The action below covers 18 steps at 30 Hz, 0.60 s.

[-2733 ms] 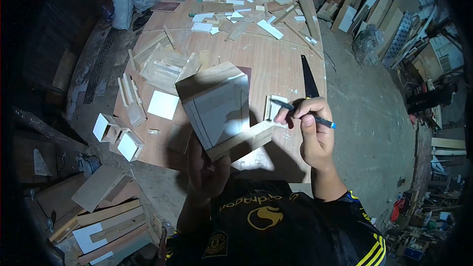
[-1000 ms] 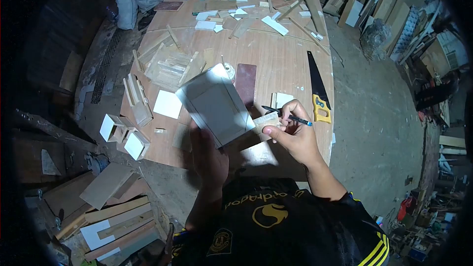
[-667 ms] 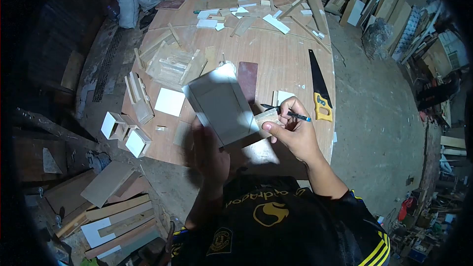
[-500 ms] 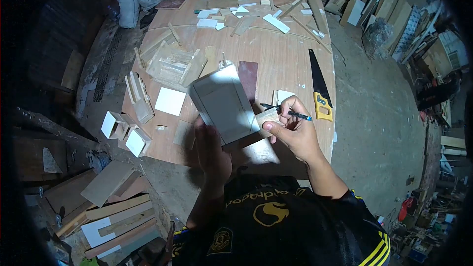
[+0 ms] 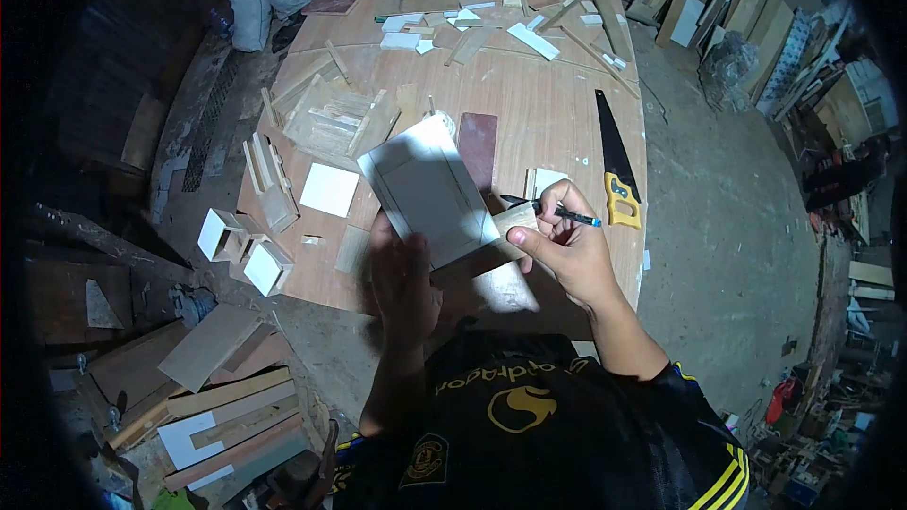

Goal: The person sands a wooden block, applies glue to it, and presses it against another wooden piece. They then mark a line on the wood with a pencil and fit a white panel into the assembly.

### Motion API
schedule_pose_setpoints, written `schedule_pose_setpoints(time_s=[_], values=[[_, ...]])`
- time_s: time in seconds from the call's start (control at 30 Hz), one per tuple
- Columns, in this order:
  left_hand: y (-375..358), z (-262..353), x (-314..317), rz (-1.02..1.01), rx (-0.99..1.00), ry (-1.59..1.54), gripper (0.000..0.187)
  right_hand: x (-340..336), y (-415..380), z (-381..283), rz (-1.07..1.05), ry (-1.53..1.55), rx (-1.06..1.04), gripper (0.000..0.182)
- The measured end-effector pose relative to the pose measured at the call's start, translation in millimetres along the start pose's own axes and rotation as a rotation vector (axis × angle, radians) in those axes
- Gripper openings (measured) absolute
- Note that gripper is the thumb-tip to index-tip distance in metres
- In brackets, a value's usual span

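My left hand (image 5: 404,274), in shadow, is closed on the lower left edge of a white rectangular board (image 5: 433,191). Lines run along the board's borders, and it is held tilted above the table. At the board's lower right corner, my right hand (image 5: 578,255) pinches a small wooden block (image 5: 516,221) between thumb and fingers. A dark pen (image 5: 578,217) with a blue end is tucked through the fingers of that same hand, its tip pointing left over the block.
On the wooden table (image 5: 529,94) a handsaw (image 5: 620,170) with a yellow handle lies at the right. Small wooden assemblies (image 5: 269,184) and a white square piece (image 5: 329,190) are at the left. Several offcuts (image 5: 463,14) cover the far end. More boards (image 5: 231,416) are piled on the floor, lower left.
The white board has shifted slightly up and its tilt has changed a little, with my left hand moving along. My right hand keeps its grip on the block and pen.
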<state>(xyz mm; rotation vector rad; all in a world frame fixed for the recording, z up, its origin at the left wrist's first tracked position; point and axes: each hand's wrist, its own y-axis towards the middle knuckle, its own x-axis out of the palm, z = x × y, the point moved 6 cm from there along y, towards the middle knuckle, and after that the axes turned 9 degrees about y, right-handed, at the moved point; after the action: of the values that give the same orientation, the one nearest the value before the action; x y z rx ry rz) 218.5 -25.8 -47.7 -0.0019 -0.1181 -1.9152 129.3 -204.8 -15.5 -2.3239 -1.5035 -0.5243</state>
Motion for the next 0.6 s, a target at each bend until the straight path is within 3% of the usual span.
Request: schedule_pose_setpoints(time_s=[0.27, 0.33, 0.37, 0.43, 0.53, 0.6], values=[[4, 8, 4, -0.073, 0.132, -0.019, 0.041, -1, -1, -2, -0.015, -0.073, -0.016, 0.032], [8, 11, 9, -0.117, 0.231, 0.280, 0.041, -5, 0, -3, 0.026, -0.064, -0.043, 0.033], [9, 15, 10, -0.119, 0.233, 0.281, 0.041, -4, 1, -4, 0.027, -0.063, -0.045, 0.033], [12, 22, 24, -0.198, -0.150, -0.235, 0.057, -4, 1, -8, 0.077, -0.005, -0.001, 0.035], [13, 30, 31, -0.197, -0.112, -0.060, 0.056, 2, -1, -17, 0.101, -0.006, -0.030, 0.043], [13, 32, 42, -0.225, -0.126, -0.158, 0.055, -1, -2, -22, 0.123, -0.055, -0.065, 0.048]])
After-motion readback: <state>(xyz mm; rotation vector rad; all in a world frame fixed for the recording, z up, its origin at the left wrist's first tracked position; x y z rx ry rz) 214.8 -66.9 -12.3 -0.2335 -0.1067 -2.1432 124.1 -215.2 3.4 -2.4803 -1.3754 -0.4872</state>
